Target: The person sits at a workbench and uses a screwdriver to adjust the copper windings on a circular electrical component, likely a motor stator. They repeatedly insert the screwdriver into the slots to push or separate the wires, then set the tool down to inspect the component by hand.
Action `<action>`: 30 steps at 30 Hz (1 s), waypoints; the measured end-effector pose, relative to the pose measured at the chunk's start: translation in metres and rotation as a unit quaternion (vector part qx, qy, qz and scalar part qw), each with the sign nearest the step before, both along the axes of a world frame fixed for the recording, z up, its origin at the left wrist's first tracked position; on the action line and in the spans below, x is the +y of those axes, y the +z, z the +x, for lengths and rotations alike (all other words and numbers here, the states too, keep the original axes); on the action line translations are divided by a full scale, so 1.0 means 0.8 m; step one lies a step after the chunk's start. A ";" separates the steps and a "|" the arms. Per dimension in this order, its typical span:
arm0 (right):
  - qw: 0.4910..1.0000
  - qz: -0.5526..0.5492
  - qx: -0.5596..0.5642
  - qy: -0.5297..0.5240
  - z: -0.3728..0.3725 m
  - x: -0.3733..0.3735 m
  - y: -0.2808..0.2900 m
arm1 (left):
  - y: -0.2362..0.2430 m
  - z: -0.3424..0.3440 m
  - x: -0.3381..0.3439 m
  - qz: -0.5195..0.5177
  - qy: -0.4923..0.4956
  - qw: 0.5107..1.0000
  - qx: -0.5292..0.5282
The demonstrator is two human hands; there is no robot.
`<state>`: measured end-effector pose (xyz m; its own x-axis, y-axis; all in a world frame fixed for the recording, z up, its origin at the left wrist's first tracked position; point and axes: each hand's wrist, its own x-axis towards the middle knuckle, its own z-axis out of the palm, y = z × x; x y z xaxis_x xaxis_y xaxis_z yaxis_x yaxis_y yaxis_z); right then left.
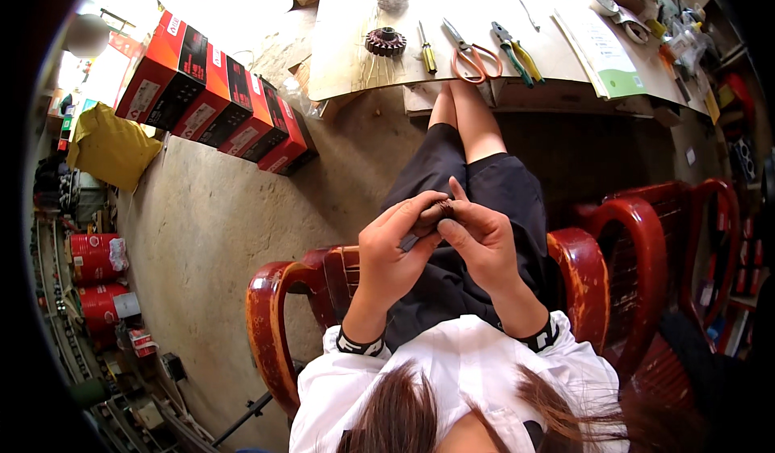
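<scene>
Over my lap, my left hand point(400, 239) is closed around a small dark, coppery ribbed part point(444, 209), largely hidden by my fingers. My right hand point(482, 241) grips the same part from the other side, thumb bent against it and one finger raised. Beyond them on the worktable point(347, 61) lie a dark toothed round part point(386, 43), a pale, blurry lump point(393, 2), a yellow-handled screwdriver point(427, 52), scissors with orange handles point(471, 56) and green-and-yellow pliers point(519, 55).
Red-and-black boxes point(202, 98) stand left, near a yellow sack point(109, 146). Red drums point(98, 257) and shelving line the far left. Red wooden chairs point(635, 235) are right, around my seat. Papers point(605, 61) and assorted clutter sit on the table’s right side.
</scene>
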<state>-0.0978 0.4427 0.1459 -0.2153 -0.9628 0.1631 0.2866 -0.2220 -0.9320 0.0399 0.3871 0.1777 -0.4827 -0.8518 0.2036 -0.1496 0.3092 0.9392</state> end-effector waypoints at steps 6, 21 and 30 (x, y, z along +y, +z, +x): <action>0.995 -0.033 0.044 -0.082 0.017 -0.004 0.001 | -0.003 -0.006 0.005 0.014 0.019 0.999 0.031; 0.993 0.030 0.094 0.057 -0.021 -0.006 0.008 | -0.023 0.017 0.002 0.175 -0.035 0.973 0.144; 0.991 0.026 0.131 0.013 -0.016 -0.008 0.024 | -0.018 0.028 -0.006 0.082 -0.044 0.995 -0.020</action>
<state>-0.1104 0.4362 0.1655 -0.1471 -0.9761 0.1599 0.0382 -0.1671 -0.9852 0.0626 0.3821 0.1634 -0.5620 -0.8260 0.0434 -0.1673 0.1649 0.9720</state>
